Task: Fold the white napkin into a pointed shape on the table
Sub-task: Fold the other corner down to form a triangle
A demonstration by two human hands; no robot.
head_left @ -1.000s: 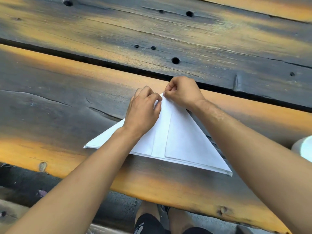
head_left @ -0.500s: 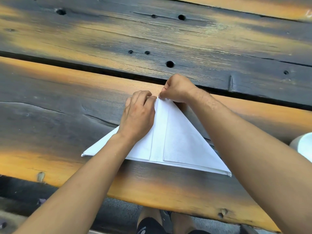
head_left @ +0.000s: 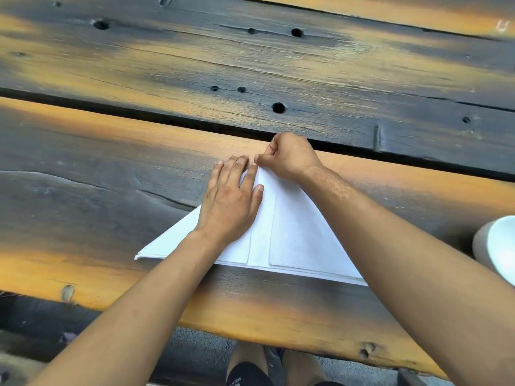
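The white napkin (head_left: pixel 292 235) lies on the wooden table (head_left: pixel 111 176) as a wide triangle, its long edge toward me and its tip pointing away. A folded flap covers its right half. My left hand (head_left: pixel 231 199) rests flat on the napkin's left half, fingers stretched toward the tip. My right hand (head_left: pixel 287 154) is curled into a pinch on the napkin's tip, thumb and fingers closed on the layers there. My forearms hide parts of both lower edges.
A white round vessel (head_left: pixel 498 246) stands at the right edge, partly cut off. A dark gap (head_left: pixel 139 114) runs between the two planks beyond the napkin. The table's near edge lies just below the napkin, with my knees under it.
My left hand has uncurled from a loose fist into a flat palm pressing on the napkin's left half. My right hand keeps its pinch on the tip.
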